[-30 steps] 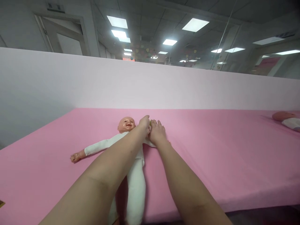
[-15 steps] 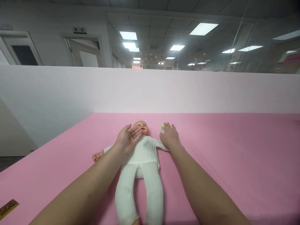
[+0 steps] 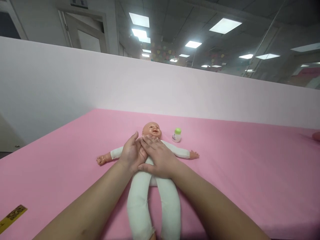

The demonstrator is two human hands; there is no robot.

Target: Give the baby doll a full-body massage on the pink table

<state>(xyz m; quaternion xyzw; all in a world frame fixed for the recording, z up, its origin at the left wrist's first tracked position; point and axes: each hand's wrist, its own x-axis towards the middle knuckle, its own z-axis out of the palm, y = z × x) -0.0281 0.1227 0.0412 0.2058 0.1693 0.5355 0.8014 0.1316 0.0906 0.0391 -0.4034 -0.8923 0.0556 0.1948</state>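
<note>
A baby doll (image 3: 168,200) with a white cloth body lies face up, its arms spread to both sides. Over its chest, my left hand (image 3: 133,151) is palm up with the fingers extended. My right hand (image 3: 160,156) lies palm down, its fingers laid across the fingers and palm of my left hand. Both hands hide most of the doll's torso. Beside the doll's head, to the right, stands a small clear bottle (image 3: 176,136) with a green cap, touched by neither hand.
The doll lies on a pink padded surface (image 3: 237,160) with a white raised wall (image 3: 175,88) behind it. A yellow label (image 3: 12,218) is at the lower left. Something reddish (image 3: 316,136) shows at the right edge.
My right hand has left the bottle and moved left onto my left hand. The bottle now stands free. The view has tilted.
</note>
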